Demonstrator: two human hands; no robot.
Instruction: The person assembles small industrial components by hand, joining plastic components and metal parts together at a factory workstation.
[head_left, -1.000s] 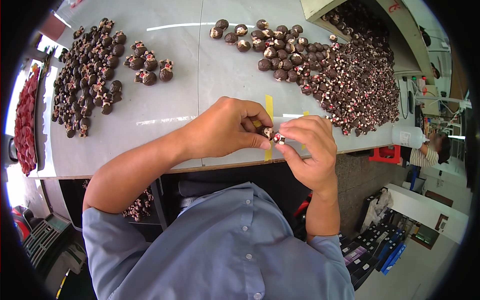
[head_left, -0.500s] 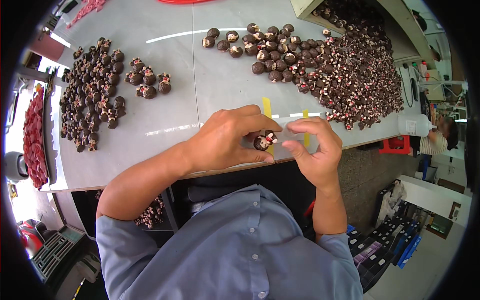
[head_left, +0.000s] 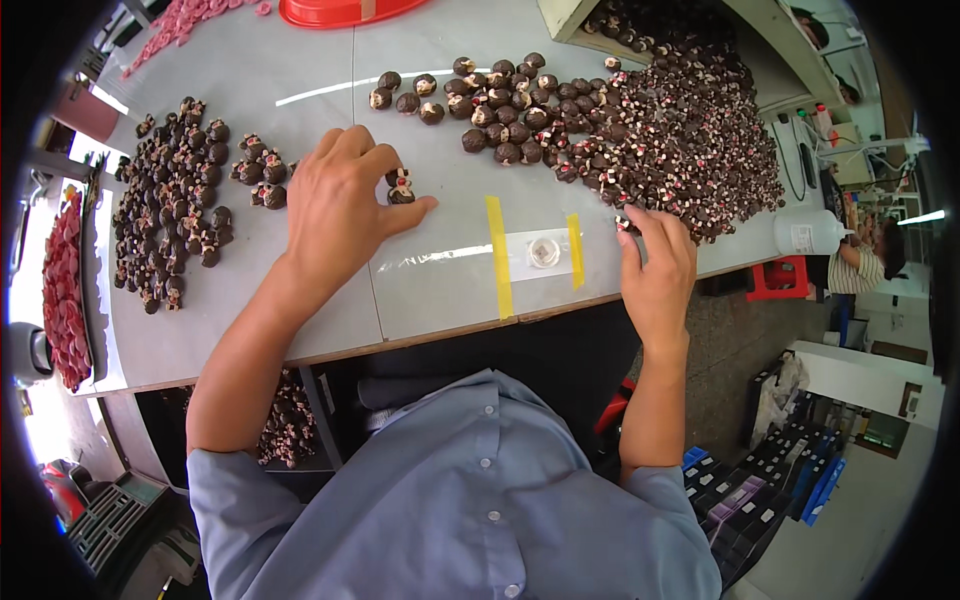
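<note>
My left hand (head_left: 340, 200) is over the middle-left of the grey table (head_left: 440, 290), closed around a small brown-and-cream figurine (head_left: 400, 187) held between thumb and fingers. Close to that hand stands a small cluster of similar figurines (head_left: 262, 165). My right hand (head_left: 658, 275) is at the near edge of a large pile of tiny dark-brown, cream and red pieces (head_left: 690, 150). Its thumb and fingertips pinch one such small piece (head_left: 623, 223). Between my hands, a clear sheet with a small round whitish dab (head_left: 543, 253) is fixed down by two yellow tape strips (head_left: 498, 260).
Round brown balls (head_left: 505, 115) lie beside the pile. More finished-looking figurines (head_left: 180, 200) cover the left side. Beyond are a red tray (head_left: 350, 10) and pink pieces (head_left: 185, 30). A white bottle (head_left: 808, 232) stands at the right, near another person's striped sleeve (head_left: 845, 275).
My left hand has carried the figurine leftward and farther from me. My right hand has moved right to the pile, and the taped sheet with its dab is now uncovered.
</note>
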